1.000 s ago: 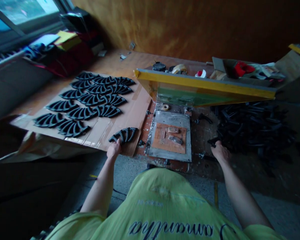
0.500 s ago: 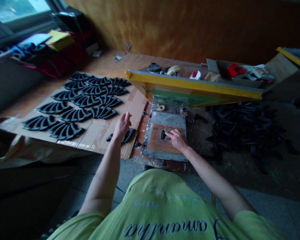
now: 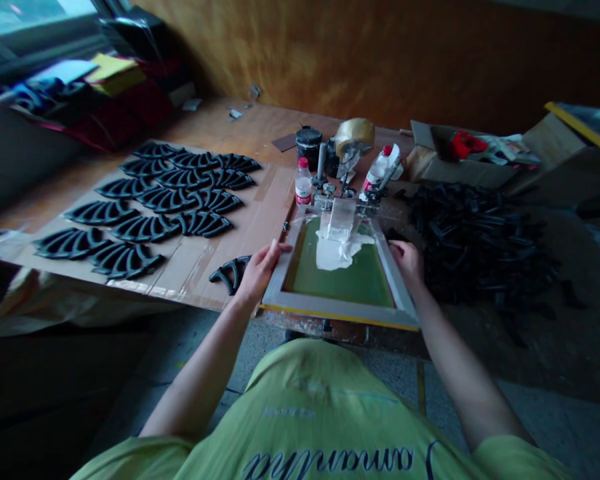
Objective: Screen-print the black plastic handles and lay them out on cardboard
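A screen frame lies lowered over the base plate, hiding the plate and whatever is on it. White ink is spread on its green mesh, with a clear squeegee block standing in it. My left hand grips the left side of the frame. On the right side, my right hand is closed around the frame's edge. Several black curved parts are in fanned rows on a cardboard sheet. Just left of my left hand are a few more black parts.
Behind the frame stand a red-capped bottle, a second bottle, a black jar and a tape roll. A heap of black parts lies at the right, before an open carton.
The raised screen frame has come down flat over the base plate. My right hand has left the small black part there, and both hands now hold the frame's sides.
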`<state>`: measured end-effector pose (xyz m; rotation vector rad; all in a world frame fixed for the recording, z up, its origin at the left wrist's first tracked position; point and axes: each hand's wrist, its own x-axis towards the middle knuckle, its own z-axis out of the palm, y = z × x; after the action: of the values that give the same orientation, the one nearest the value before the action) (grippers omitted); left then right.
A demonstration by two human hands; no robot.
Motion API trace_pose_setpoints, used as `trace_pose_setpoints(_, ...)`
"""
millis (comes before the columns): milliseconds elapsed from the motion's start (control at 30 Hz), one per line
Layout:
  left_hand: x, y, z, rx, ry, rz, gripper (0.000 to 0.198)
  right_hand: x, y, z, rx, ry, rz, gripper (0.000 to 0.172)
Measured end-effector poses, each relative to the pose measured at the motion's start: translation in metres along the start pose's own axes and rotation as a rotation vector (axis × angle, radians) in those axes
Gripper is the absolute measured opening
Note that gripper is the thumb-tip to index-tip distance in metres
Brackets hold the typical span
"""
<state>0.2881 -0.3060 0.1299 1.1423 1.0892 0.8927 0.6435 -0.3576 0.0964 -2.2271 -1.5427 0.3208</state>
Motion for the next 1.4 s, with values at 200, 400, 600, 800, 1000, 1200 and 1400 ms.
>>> trace_pose_setpoints(200,0.001,-0.096,-0.009,0.148,-0.007,-0.139,0.077,0.028,-0.071,0.012,-0.022,0.132,-0.400,0.060)
trace_pose_setpoints(400,0.013,-0.117,-0.012,0.281,0.054,-0.166,0.063,0.002,-0.099,0.054,-0.195,-0.185,-0.557,0.009)
trace_pose_setpoints(600,0.013,-0.119,-0.013,0.286,0.050,-0.150,0.055,-0.040,-0.077,0.038,-0.192,-0.341,-0.859,0.026)
trace_pose_setpoints(800,0.013,-0.117,-0.012,0.300,0.047,-0.145,0.053,-0.028,-0.084,0.033,-0.170,-0.281,-0.769,0.017)
trace_pose_setpoints(1000,0.010,-0.113,-0.010,0.259,0.026,-0.157,0.056,-0.052,-0.077,0.048,-0.149,-0.262,-0.801,0.025)
trace_pose_setpoints(1200,0.003,-0.089,-0.010,0.150,-0.010,-0.197,0.068,-0.002,-0.101,0.031,-0.033,-0.118,-0.562,0.038)
trace_pose_setpoints(1400,0.001,-0.028,-0.007,-0.044,0.001,-0.093,0.057,0.057,-0.072,-0.007,0.124,0.149,-0.302,0.053)
